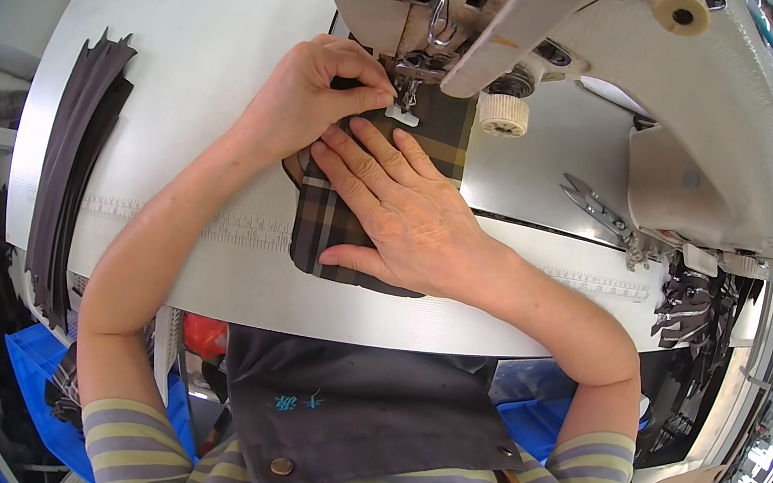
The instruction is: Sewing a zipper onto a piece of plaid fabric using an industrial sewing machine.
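Observation:
Brown plaid fabric [316,231] lies under the needle area of a sewing machine [724,122], its rounded near end toward me. My left hand [325,82] is curled just left of the presser foot [403,116], thumb and forefinger pinched together. Whatever is between those fingertips is too small to make out. Flat on the fabric rests my right hand [410,220], fingers spread and pointing toward the foot, thumb out to the left. A darker edge of material [295,166] shows at the fabric's left side, partly hidden by my left wrist.
Long dark fabric strips [73,165] hang over the table's left side. Thread snips [601,209] lie right of the fabric, by the machine's base. A ruler scale [238,230] runs along the white table [201,14]. Dark scraps [696,308] are bunched at the right edge.

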Demonstrator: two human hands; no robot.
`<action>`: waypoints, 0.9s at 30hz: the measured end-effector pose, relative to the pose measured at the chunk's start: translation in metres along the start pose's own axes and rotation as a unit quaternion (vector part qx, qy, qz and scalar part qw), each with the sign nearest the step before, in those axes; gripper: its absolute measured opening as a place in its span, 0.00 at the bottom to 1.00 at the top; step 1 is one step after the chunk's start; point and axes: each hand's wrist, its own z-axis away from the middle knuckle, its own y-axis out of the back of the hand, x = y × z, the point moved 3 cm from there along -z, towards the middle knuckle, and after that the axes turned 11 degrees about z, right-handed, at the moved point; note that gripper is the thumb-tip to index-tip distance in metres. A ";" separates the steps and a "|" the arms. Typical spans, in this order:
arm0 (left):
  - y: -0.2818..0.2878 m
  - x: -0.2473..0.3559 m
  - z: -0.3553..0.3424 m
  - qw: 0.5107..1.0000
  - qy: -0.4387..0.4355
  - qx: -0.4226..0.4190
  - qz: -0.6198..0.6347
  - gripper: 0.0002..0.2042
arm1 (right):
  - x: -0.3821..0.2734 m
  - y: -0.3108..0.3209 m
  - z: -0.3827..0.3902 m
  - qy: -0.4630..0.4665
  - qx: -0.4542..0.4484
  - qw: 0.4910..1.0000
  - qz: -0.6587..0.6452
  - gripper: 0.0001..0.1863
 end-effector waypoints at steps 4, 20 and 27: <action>-0.002 0.000 0.002 0.993 -0.088 -0.005 -0.073 0.04 | 0.002 0.001 0.001 0.003 -0.009 1.000 -0.003 0.39; -0.006 0.011 0.013 0.906 -0.317 -0.057 -0.276 0.11 | 0.076 0.004 0.005 -0.094 0.153 0.982 -0.061 0.19; -0.002 0.007 0.015 0.912 -0.308 -0.047 -0.268 0.11 | 0.059 0.009 0.009 -0.063 0.111 0.990 0.057 0.23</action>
